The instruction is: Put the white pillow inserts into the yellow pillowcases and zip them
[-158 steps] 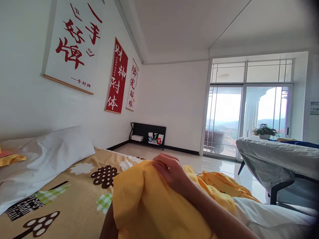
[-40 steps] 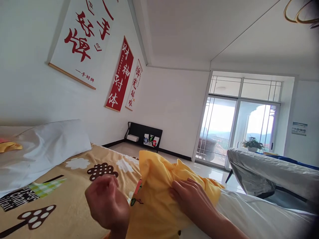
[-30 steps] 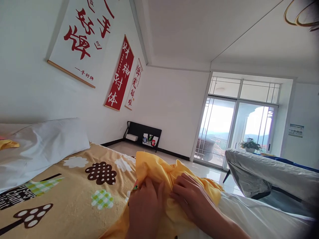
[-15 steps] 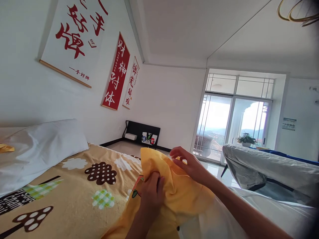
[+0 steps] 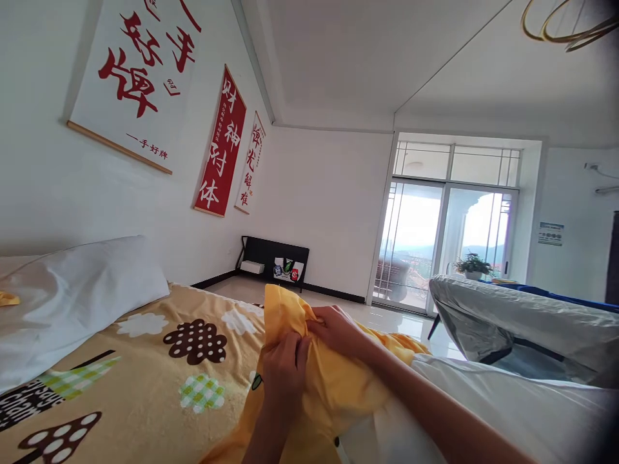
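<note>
A yellow pillowcase (image 5: 345,390) with a small printed motif is bunched up in front of me. My left hand (image 5: 284,370) is closed on its gathered cloth near the upper edge. Just to the right, my right hand (image 5: 341,332) pinches the same edge, its fingertips close to the left ones. A corner of the cloth stands up above both hands. Against the yellow fabric, at the lower right, lies a white pillow (image 5: 507,409); how much of it is inside the case is hidden.
Beneath lies a tan patterned blanket (image 5: 145,367), with another white pillow (image 5: 97,277) at the left against the wall. A plastic-covered piece of furniture (image 5: 522,316) stands on the right. A low black stand (image 5: 275,254) is by the far wall.
My right hand has come down and left from a loose, raised position and now grips the pillowcase edge beside my left hand. The view has shifted slightly to the right.
</note>
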Demonstrator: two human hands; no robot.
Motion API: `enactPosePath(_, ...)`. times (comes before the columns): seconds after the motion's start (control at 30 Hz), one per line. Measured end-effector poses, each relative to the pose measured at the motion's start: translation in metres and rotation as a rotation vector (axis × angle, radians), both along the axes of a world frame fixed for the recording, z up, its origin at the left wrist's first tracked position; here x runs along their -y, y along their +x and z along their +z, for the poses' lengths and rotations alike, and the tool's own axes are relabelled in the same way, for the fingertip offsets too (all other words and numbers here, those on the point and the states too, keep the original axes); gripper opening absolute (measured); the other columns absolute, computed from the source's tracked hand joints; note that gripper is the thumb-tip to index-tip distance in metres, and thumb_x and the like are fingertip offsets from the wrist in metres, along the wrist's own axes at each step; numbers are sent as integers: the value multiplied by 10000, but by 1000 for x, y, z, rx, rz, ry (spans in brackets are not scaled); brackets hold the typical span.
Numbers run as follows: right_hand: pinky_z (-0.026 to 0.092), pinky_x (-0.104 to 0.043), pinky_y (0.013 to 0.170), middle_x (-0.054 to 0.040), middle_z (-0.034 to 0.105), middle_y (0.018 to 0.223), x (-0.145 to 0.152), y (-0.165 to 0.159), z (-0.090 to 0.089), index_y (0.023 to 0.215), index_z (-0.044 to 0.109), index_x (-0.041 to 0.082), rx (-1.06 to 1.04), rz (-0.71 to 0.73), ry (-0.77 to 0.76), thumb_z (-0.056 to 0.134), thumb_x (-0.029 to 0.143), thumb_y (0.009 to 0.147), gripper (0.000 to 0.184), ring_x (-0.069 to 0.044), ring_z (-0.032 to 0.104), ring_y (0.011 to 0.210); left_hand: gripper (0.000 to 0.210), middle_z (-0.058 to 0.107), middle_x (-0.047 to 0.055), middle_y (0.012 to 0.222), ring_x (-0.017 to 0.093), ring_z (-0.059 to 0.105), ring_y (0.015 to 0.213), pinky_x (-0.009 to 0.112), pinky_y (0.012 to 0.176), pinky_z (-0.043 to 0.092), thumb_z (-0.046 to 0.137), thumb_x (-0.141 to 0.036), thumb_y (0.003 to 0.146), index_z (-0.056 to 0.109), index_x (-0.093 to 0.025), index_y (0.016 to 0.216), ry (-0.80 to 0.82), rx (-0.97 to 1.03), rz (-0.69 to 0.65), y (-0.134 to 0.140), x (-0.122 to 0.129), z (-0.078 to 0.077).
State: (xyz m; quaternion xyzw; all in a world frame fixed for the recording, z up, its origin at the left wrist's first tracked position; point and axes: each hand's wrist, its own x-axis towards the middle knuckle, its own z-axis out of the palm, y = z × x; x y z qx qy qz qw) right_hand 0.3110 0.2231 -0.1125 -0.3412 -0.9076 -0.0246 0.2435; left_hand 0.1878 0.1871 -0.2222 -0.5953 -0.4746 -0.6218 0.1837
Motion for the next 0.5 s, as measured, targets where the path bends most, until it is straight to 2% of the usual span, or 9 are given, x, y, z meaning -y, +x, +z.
enactPosePath(0.13,225,-248,570,53,398,591,-2,0,2,614,491,182,-31,-52,-31,464,342,843,280,-100,311,614,301,613,19,632,141,589,589,251,579,345,380,-264,972,524,-191,718,10,-61,40,2,13,7)
enactPosePath(0.23,207,-248,556,59,318,573,-4,-1,2,565,435,179,-57,-93,-61,498,384,813,329,-96,288,606,311,608,23,627,151,580,601,262,584,332,371,-261,963,512,-194,694,-60,-86,-36,6,23,13)
enactPosePath(0.3,194,-246,546,60,263,579,-6,-1,1,533,390,177,-74,-115,-77,534,394,781,359,-95,247,610,300,598,18,625,154,557,600,266,576,312,389,-268,944,494,-197,672,-160,-102,-159,6,26,15)
enactPosePath(0.37,186,-243,537,57,232,593,-7,0,-1,515,355,178,-103,-102,-102,562,398,759,388,-95,223,619,298,560,5,615,145,520,601,258,570,306,411,-298,925,456,-197,648,-282,-77,-368,1,23,16)
enactPosePath(0.43,193,-238,528,54,245,606,-8,4,-3,530,359,183,-148,-15,-183,577,420,758,395,-94,233,619,334,483,-14,590,128,469,582,243,552,313,412,-364,918,403,-199,628,-380,31,-594,-7,18,16)
enactPosePath(0.5,203,-235,511,51,274,613,-9,7,-5,571,371,191,-212,105,-318,558,498,783,417,-90,253,601,385,413,-27,580,116,418,562,234,537,321,379,-435,925,370,-202,618,-399,171,-725,-17,15,15)
